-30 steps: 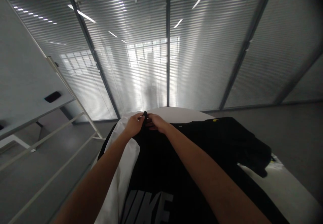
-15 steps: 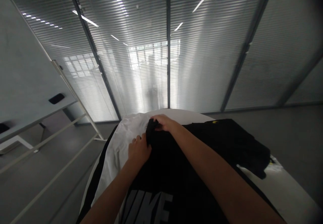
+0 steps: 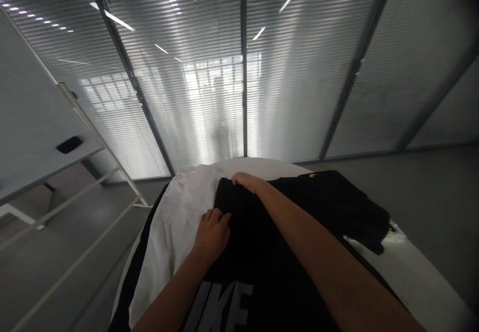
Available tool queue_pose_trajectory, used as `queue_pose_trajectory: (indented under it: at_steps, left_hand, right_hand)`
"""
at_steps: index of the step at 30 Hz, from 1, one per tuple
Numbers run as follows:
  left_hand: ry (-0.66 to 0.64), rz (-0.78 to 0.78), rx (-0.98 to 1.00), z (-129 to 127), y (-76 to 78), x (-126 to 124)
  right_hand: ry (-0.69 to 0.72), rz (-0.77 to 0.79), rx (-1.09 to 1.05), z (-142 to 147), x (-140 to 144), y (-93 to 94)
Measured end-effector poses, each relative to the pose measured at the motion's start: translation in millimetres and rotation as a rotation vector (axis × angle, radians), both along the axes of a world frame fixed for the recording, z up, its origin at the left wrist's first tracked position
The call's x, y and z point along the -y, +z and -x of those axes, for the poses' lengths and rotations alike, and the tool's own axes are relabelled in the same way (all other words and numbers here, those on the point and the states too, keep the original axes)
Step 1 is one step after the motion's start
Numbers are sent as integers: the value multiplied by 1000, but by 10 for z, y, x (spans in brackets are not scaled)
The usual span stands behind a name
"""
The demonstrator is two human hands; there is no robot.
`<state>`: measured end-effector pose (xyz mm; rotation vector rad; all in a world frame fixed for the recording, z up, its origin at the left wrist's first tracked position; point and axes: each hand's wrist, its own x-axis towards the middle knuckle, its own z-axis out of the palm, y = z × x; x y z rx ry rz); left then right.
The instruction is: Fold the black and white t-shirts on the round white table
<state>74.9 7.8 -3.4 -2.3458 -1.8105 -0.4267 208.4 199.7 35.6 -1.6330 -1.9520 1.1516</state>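
A black shirt (image 3: pixel 262 242) with large grey letters lies spread in front of me on a white table. My right hand (image 3: pixel 247 181) has its fingers curled on the shirt's far edge, near the upper left corner. Lower down, my left hand (image 3: pixel 212 233) rests on the shirt's left edge, its fingers lying on the cloth and the thumb apart. White cloth (image 3: pixel 175 222) lies wrinkled along the left side, beside the black shirt. To the right, a black sleeve-like part (image 3: pixel 344 207) with a small yellow mark reaches toward the table's edge; my right forearm hides some cloth.
The white table (image 3: pixel 415 272) has a rounded far edge. On the left stands a whiteboard (image 3: pixel 33 122) on a pale metal frame (image 3: pixel 86 247), with a black eraser-like object (image 3: pixel 69 145) on it. A glass wall with blinds (image 3: pixel 292 97) runs behind the table.
The black cloth that was bunched up between my hands now lies flatter at the corner. My left hand has moved slightly down and loosened; the right hand stays near the far edge.
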Motion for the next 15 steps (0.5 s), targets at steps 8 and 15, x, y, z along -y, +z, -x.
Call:
queue_pose_trajectory:
  at_steps: [8,15]
  left_hand:
    - [-46,11,8,108,-46,-3]
    - [-128,8,32,126,6,46]
  right_hand:
    - [50,-109,37,232,-139,-240]
    - [59,-221,115,405,-235,-470]
